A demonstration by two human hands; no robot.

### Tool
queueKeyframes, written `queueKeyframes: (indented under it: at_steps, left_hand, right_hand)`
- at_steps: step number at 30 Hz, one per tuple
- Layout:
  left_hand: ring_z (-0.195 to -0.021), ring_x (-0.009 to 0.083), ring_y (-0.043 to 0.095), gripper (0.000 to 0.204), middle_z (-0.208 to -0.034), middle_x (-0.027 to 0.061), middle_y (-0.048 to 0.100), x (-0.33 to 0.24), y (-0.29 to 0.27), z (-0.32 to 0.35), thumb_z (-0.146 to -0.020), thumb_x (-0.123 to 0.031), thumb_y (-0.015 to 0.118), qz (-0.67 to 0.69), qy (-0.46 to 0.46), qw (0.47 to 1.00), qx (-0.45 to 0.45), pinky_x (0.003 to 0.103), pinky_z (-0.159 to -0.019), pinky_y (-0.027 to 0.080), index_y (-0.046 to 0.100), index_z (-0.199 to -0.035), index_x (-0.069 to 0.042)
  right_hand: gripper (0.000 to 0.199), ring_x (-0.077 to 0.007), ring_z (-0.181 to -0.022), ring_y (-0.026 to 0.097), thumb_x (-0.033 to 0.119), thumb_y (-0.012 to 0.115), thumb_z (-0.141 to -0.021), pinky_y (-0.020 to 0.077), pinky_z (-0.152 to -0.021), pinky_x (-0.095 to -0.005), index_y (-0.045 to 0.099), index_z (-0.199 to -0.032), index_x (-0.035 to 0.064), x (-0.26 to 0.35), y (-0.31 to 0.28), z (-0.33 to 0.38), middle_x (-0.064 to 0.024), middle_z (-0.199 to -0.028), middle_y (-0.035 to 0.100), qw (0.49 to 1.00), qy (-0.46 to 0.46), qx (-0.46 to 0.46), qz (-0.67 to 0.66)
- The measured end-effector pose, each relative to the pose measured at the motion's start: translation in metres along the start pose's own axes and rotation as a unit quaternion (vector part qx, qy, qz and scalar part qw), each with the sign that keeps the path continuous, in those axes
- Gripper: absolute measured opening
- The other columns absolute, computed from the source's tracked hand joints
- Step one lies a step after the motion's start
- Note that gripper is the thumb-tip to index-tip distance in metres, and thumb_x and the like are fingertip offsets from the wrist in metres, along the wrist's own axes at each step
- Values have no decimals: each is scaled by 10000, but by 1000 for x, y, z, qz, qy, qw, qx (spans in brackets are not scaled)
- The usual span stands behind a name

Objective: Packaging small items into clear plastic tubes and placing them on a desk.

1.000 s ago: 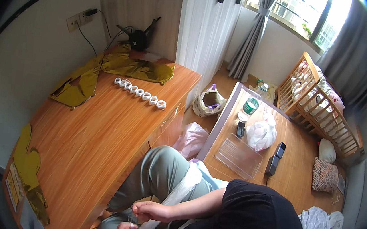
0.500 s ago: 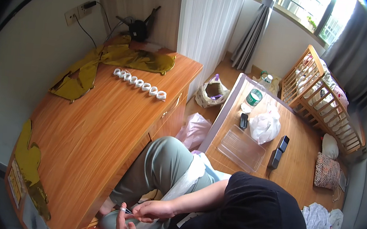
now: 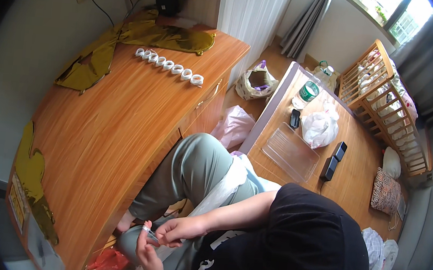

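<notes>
My right hand (image 3: 181,230) reaches down over my lap, next to my bent leg in green trousers (image 3: 192,166). My left hand (image 3: 147,251) comes up from the lower edge and meets it. Between the fingertips of both hands is a small thin whitish piece (image 3: 149,232); it is too small to tell what it is. A white plastic bag (image 3: 224,183) lies across my lap. A red bag (image 3: 108,263) sits on the floor just below my hands, by the desk's edge.
A long wooden desk (image 3: 107,123) on my left carries a row of white rings (image 3: 170,66) and gold foil pieces (image 3: 158,34). A low wooden table (image 3: 352,175) on my right holds a clear tray (image 3: 291,154), a white bag, a bottle and dark devices. A wooden crib (image 3: 384,94) stands behind.
My two hands have stayed together and have sunk toward the lower left, down beside my foot. The view has tilted a little the same way.
</notes>
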State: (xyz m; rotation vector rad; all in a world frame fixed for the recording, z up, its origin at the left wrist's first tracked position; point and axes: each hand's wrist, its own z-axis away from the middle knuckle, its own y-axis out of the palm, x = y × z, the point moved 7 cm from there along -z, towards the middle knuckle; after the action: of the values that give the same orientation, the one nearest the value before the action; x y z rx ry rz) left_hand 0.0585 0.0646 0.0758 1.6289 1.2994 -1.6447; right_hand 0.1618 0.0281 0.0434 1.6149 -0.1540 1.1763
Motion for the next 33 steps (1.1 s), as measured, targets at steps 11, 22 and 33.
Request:
queueKeyframes:
  at_steps: [11,22,33]
  left_hand:
    - [-879,317,620,585,-1019,119,653,0,-1,11,-989,-497,319,-57,23,996,-60,408,-784,463,596,-1013,18]
    - [-641,170,482,680,-814,111,600,-11,-5,1,-967,-604,300,-18,64,988,-138,323,-625,372,600,-997,5]
    - [-858,238,581,723,-1141,207,623,-2,-12,-1,-989,-572,235,-116,44,990,-72,332,-713,451,574,-1168,41]
  right_hand:
    - [106,-46,-580,516,164,515,-923,421,-556,-209,546,-858,85,3,-1,0,41,-678,529,998,1,-44,-47]
    - [151,-41,-624,470,156,471,-949,374,-600,-195,531,-845,66,1,5,4,24,-726,499,995,42,-39,-81]
    - [170,-39,-598,383,201,485,-973,292,-549,-194,557,-888,74,-1,-9,-3,50,-759,493,990,15,-56,-128]
